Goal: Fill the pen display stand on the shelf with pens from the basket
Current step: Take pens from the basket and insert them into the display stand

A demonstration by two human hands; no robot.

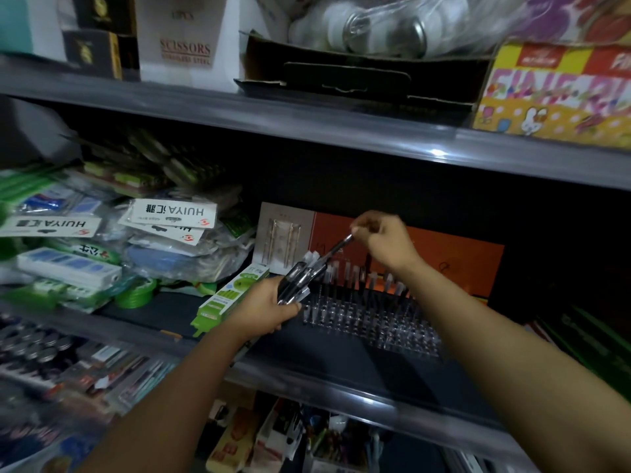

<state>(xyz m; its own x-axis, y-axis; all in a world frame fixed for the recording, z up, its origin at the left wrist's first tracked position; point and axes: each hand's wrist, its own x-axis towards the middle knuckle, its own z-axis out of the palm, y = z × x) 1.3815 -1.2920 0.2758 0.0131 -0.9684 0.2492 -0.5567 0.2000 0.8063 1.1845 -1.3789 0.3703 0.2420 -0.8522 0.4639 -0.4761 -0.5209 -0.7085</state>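
left hand (265, 307): gripping a bundle of pens (300, 279), grip clenched around them, just left of the stand
right hand (384, 238): pinching one pen (336, 248) by its top end, pen tilting, lower end at the bundle
pen display stand (368, 319): sitting on the shelf (341, 353), clear, back rows holding pens, front slots showing bare
orange backing card (444, 254): standing behind the stand
green box (228, 298): lying just left of the left hand

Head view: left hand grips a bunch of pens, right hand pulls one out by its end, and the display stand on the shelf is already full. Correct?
Not quite. The head view shows the display stand only partly filled: pens stand along its back rows, while the front clear slots are empty. The rest holds: the left hand grips the bunch of pens, and the right hand pinches one pen by its end.
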